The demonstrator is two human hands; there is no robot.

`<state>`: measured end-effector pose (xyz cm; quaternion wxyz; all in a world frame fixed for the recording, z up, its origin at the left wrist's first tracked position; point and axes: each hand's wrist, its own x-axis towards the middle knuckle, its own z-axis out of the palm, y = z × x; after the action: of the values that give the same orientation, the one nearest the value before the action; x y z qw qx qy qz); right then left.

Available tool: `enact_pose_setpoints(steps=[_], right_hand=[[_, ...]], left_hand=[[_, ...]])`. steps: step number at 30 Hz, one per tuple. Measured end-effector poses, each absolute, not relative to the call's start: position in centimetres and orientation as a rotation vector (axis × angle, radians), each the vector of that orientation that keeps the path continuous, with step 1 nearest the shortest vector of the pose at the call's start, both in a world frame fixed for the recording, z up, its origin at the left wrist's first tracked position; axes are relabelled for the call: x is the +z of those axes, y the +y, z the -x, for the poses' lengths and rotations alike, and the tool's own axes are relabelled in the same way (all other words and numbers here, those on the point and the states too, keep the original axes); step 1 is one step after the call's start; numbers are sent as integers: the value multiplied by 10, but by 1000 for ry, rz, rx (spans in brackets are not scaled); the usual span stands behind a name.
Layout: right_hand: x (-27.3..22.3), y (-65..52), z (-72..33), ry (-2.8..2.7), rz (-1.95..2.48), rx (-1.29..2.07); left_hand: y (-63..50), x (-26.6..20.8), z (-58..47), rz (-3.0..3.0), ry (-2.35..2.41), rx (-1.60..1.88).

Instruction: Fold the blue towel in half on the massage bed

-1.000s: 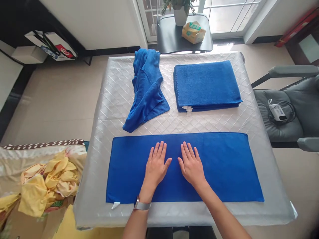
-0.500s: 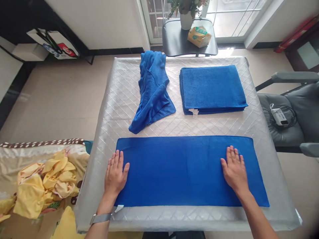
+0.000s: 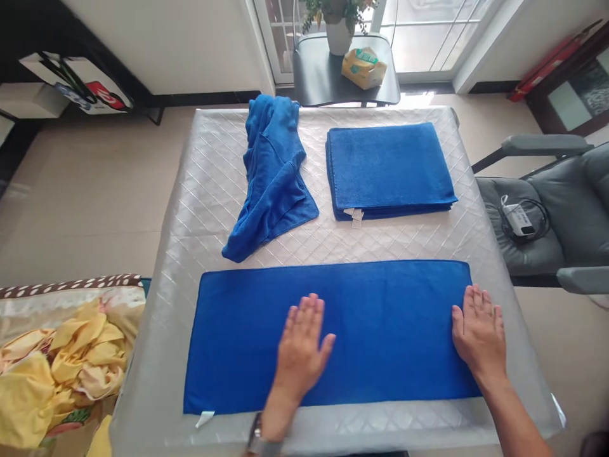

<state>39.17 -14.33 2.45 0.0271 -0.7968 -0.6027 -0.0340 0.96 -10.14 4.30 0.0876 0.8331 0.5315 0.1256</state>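
A blue towel [image 3: 380, 330] lies spread in a long flat strip along the near side of the table, with a small white label at its lower left corner. My left hand [image 3: 302, 346], a watch on its wrist, is over the towel's middle with fingers stretched out; whether it presses on the cloth I cannot tell. At the towel's right end my right hand [image 3: 480, 333] lies flat, its fingers extended over the edge region. Neither hand grips anything. Behind the strip are a crumpled blue towel [image 3: 273, 178] and a stack of folded blue towels [image 3: 392, 166] with white labels.
A silvery quilted cover [image 3: 176, 254] drapes the table. Beyond it stands a dark chair [image 3: 318, 86] with a potted plant [image 3: 339, 35] and a yellow tissue pack [image 3: 364, 67]. On the right, a grey armchair [image 3: 542, 254] holds a white device with cable. Yellow cloths [image 3: 80, 349] lie lower left.
My left hand has moved right from the towel's left end to its middle. My right hand has slid right to the towel's right edge. The view has shifted slightly.
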Motion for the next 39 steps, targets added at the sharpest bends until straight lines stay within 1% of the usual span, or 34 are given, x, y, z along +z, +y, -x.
enact_pose_setpoints(steps=[2, 5, 8, 11, 13, 16, 22, 26, 30, 33, 35, 37, 39], right_hand=[[38, -145, -353, -1797, 2454, -124], [46, -148, -272, -1920, 2276, 12], [37, -151, -192, -2114, 2038, 189], [25, -157, -151, -2175, 2001, 241], [20, -163, -152, -2163, 2064, 232], [18, -175, -189, -2138, 2151, 209], [14, -199, -305, -2010, 2302, 122], [11, -212, -363, -1897, 2401, 123], [13, -219, -395, -1859, 2459, 199], [24, -217, -386, -1863, 2466, 169], [35, -213, -357, -1857, 2416, 106], [42, -208, -309, -1884, 2316, 94], [44, -204, -253, -1987, 2187, 196]], left_hand=[[-111, 47, -41, -2485, 1461, 326], [-128, 45, -51, -2458, 1382, 311], [-140, 33, -25, -2425, 1436, 278], [-148, 21, 21, -2368, 1632, 219], [-154, 19, 56, -2317, 1753, 152], [-166, 20, 104, -2223, 1876, 68], [-180, 13, 150, -2032, 2212, 143], [-180, 6, 155, -2016, 2216, 138], [-187, 13, 173, -1948, 2210, 83], [-193, 25, 183, -1889, 2335, 124], [-194, 31, 171, -1938, 2324, 170], [-192, 33, 136, -2041, 2178, 190], [-187, 31, 83, -2139, 1961, 181]])
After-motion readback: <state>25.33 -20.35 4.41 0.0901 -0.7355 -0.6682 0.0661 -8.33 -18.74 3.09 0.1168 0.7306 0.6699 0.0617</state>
